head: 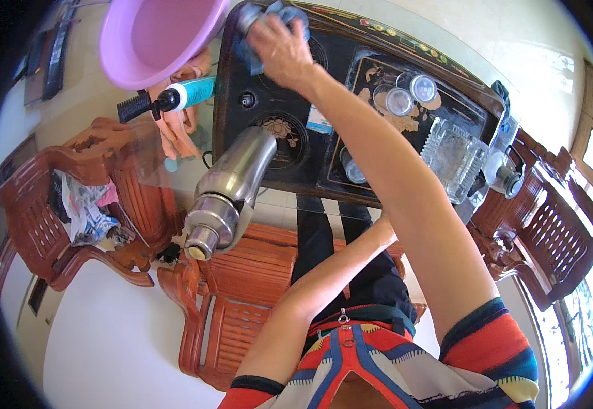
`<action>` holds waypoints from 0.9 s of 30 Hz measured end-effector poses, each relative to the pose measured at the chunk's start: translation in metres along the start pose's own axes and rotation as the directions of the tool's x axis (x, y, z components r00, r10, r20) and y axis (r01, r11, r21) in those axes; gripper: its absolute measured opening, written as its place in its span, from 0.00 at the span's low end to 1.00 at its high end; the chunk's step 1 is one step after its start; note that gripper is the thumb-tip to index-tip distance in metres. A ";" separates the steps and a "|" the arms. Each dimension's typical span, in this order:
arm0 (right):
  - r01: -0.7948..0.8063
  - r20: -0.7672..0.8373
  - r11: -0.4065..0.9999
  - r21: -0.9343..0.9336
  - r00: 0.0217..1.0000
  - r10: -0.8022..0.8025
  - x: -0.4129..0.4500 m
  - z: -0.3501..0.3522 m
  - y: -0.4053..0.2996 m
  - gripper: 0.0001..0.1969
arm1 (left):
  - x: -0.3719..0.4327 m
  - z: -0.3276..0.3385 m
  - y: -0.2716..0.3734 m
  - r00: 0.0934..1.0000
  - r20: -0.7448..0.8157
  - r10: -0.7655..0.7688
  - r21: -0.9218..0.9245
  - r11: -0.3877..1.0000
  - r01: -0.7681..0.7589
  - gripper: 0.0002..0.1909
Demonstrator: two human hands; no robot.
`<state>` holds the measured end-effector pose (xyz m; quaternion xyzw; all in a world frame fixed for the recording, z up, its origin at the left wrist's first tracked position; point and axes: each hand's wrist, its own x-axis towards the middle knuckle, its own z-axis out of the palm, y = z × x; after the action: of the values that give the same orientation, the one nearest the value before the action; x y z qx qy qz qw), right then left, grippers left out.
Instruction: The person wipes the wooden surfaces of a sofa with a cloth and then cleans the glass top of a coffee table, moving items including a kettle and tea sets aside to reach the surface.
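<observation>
My right hand (278,48) presses on a crumpled blue cloth (298,21) at the far left corner of a black tea tray table (235,110); hand and cloth are blurred. My left forearm reaches towards the table's near edge, where the left hand is hidden behind my right arm. Nearer me, a steel thermos flask (240,168) stands at the left side. A small black knob (247,99) and a small blue and white box (319,120) are on the tray table. Clear glasses (399,101) and a square ribbed glass dish (453,156) are on its right part.
A purple basin (117,46) stands at the far left. Near it are a teal and white pump bottle (194,93), a black comb (134,107) and an orange cloth (176,133). A glass kettle (503,174) stands at the right. Carved wooden chairs (250,317) surround the table.
</observation>
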<state>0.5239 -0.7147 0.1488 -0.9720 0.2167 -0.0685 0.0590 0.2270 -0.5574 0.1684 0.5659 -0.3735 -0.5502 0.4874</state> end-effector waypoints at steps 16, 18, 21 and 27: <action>-0.373 -0.066 0.923 0.090 0.923 0.379 -0.028 -0.009 0.051 0.26 | -0.050 -0.007 -0.028 0.993 0.092 -0.078 0.552 0.834 0.014 0.08; -0.438 -0.121 0.898 0.026 0.891 0.438 -0.046 -0.010 0.036 0.27 | -0.052 -0.008 -0.030 0.988 0.068 -0.142 0.286 0.951 0.117 0.09; -0.374 0.066 0.923 0.092 0.927 0.369 -0.085 -0.008 0.004 0.26 | -0.046 -0.025 -0.005 1.000 -0.015 -0.005 0.130 0.992 0.007 0.11; -0.231 0.131 0.961 0.149 0.968 0.212 -0.101 -0.019 -0.012 0.27 | -0.066 -0.029 -0.015 0.971 0.060 -0.232 -0.090 0.967 0.236 0.12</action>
<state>0.4353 -0.6626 0.1581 -0.9358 0.3143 -0.0235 0.1580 0.2461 -0.4859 0.1688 0.5681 -0.2889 -0.6350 0.4366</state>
